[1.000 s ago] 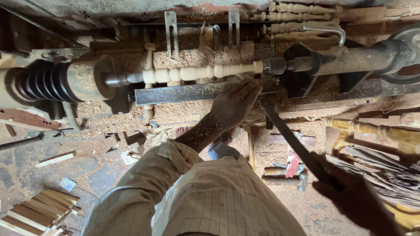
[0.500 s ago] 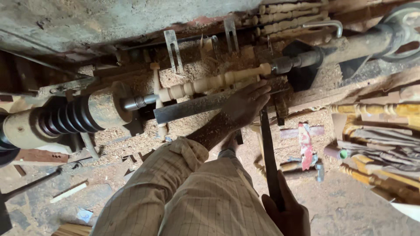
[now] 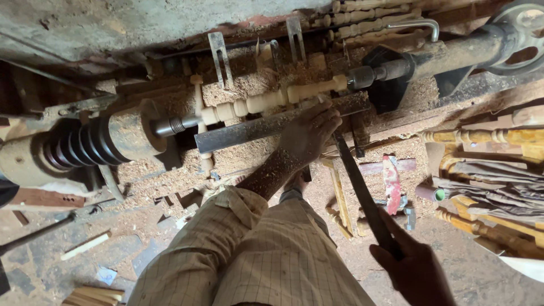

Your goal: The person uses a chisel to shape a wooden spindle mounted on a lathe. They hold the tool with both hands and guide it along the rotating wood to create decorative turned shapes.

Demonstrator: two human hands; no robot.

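A single head-worn camera looks steeply down from above the person's chest, close over both arms. It faces forward and down past the checked sleeve (image 3: 226,249) to the left hand (image 3: 309,133), with the lathe (image 3: 102,141) running across the upper frame beyond it. The right hand (image 3: 411,263) sits nearest the lens, at the lower right edge.

No screen, sign or printed label is showing anywhere in this view. The nearest thing to a package is a short brownish tube with a green end cap (image 3: 435,194), which is lying on the dusty floor at the right, just beside a stack of grey folded sheets (image 3: 493,181). Whether the tube is a container cannot be told.
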